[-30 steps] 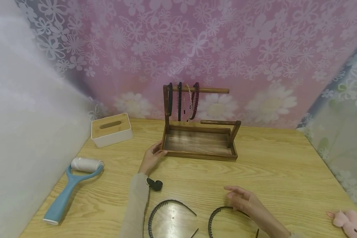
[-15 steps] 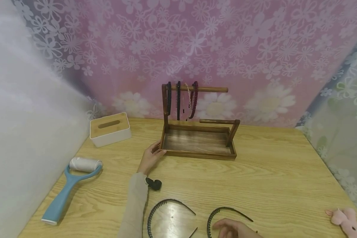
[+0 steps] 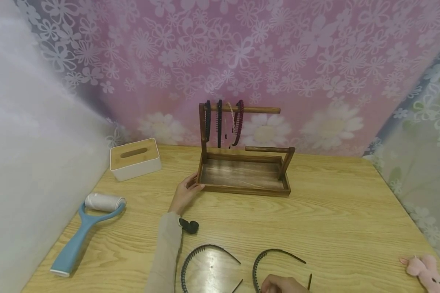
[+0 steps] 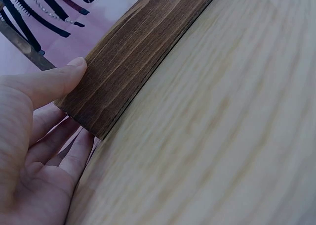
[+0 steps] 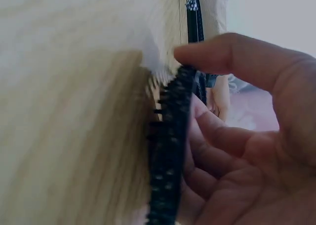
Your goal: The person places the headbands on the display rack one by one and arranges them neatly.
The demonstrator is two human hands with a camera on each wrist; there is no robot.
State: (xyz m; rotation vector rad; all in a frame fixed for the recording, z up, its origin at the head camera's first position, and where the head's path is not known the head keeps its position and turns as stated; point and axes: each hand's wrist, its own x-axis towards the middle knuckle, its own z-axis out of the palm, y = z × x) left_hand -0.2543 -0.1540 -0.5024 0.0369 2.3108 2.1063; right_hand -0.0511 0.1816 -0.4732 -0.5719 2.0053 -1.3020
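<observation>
My left hand [image 3: 185, 193] grips the near left corner of a dark wooden headband stand [image 3: 243, 189]. In the left wrist view the thumb presses the stand's wooden wall [image 4: 128, 52], with fingers round its end. At the bottom of the head view, my right hand [image 3: 285, 284] holds a black toothed headband [image 3: 255, 269]. The right wrist view has that headband, studded with shiny spots, between thumb and curled fingers, its teeth facing the table. A second black headband [image 3: 184, 269] lies to its left on the table.
Black, beaded and dark red headbands [image 3: 239, 122] hang from the stand's upper bar [image 3: 264, 110]; a shorter lower bar [image 3: 265, 149] carries nothing. Left stand a tissue box [image 3: 141, 167] and a blue-handled lint roller [image 3: 75, 244]. A pink plush toy [image 3: 429, 272] lies far right.
My right hand has come down and left from above the right headband and taken hold of it. The headband has shifted slightly up and left. My left hand stays at the stand's corner.
</observation>
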